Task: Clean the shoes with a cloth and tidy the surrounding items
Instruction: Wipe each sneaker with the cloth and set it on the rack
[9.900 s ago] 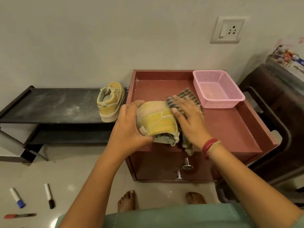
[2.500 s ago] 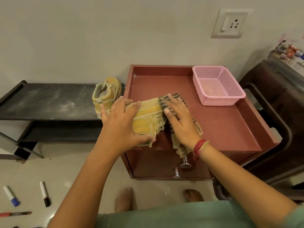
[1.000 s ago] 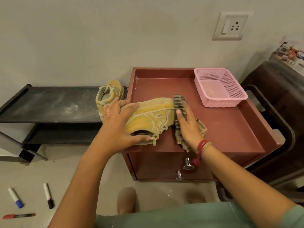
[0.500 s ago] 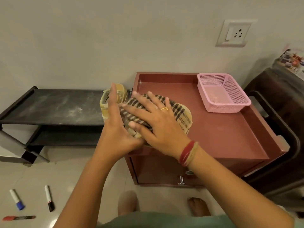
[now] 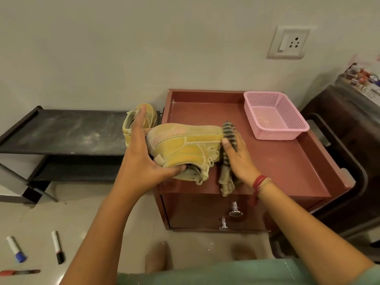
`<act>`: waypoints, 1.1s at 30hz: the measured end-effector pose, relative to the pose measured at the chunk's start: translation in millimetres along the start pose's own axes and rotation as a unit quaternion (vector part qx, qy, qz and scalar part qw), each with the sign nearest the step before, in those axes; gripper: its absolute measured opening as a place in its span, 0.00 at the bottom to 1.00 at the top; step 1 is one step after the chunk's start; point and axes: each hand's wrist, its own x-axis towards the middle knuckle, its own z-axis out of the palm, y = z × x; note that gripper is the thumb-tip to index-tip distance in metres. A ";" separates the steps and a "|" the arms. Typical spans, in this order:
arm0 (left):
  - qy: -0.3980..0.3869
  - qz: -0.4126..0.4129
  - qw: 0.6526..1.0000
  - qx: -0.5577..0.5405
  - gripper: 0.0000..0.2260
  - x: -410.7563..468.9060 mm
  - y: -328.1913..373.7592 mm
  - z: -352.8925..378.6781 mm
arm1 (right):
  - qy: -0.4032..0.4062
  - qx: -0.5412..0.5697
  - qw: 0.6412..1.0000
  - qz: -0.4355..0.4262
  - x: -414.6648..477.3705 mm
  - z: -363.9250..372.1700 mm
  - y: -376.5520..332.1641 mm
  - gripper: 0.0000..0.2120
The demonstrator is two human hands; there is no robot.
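A yellow shoe (image 5: 185,145) lies on its side over the front left of the red cabinet top (image 5: 287,167). My left hand (image 5: 144,161) grips its heel end, thumb tucked under the collar. My right hand (image 5: 238,159) holds a checked cloth (image 5: 227,177) against the shoe's toe, and the cloth's end hangs over the cabinet's front edge. The second yellow shoe (image 5: 133,122) stands on the black rack (image 5: 65,132), partly hidden behind my left hand.
A pink mesh basket (image 5: 275,116) sits at the cabinet's back right. A dark chair (image 5: 347,153) stands to the right. Three markers lie on the floor at lower left: a blue-capped one (image 5: 15,248), a black-capped one (image 5: 58,249) and a red one (image 5: 19,272). The drawer front has two metal knobs (image 5: 234,209).
Half a second ago my right hand pressed the cloth over the top of the shoe. It has swept right to the toe end, and the shoe's side is uncovered again.
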 end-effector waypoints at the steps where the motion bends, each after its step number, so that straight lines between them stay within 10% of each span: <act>1: 0.000 0.003 1.000 0.000 0.62 -0.3 0.1 1.0 | 0.031 0.041 0.998 0.035 0.1 -5.3 -3.0 0.18; 8: -0.019 0.043 0.999 0.007 0.58 -0.6 2.0 7.5 | -0.059 -0.059 0.977 -0.198 -26.9 25.5 -67.7 0.21; 12: -0.013 0.016 1.000 -0.001 0.56 -0.2 -3.9 3.2 | 0.021 -0.094 0.989 -0.109 -7.5 20.8 -18.6 0.24; 16: -0.012 0.019 0.999 0.034 0.46 2.5 -4.9 3.4 | 0.067 0.139 0.984 0.085 8.8 -1.5 3.3 0.19; 23: -0.016 0.038 0.997 0.062 0.43 1.1 -5.8 1.8 | -0.018 -0.091 0.980 -0.174 -22.4 32.3 -36.3 0.21; 33: -0.011 0.004 0.999 0.048 0.40 1.0 -4.9 -1.3 | 0.073 0.105 0.991 0.040 0.3 6.4 -5.7 0.21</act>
